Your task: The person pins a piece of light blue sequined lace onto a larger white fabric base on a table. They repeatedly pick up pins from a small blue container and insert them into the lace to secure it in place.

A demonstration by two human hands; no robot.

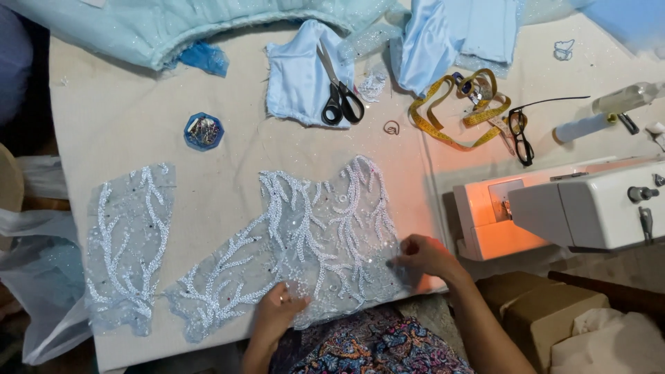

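A large piece of sheer pale-blue fabric with white beaded branch patterns (305, 239) lies flat on the cream table (125, 111). My left hand (278, 308) rests on its lower edge near the table's front, fingers pinching the fabric. My right hand (422, 255) presses on the fabric's right edge, fingers bent onto the beading. A smaller matching beaded piece (128, 242) lies apart at the left.
Black-handled scissors (339, 97) lie on a light-blue satin piece (298, 76). A blue pin dish (204, 131), yellow measuring tape (457, 107), black glasses (519, 131) and a white sewing machine (589, 204) at right. Blue tulle (152, 28) lies along the far edge.
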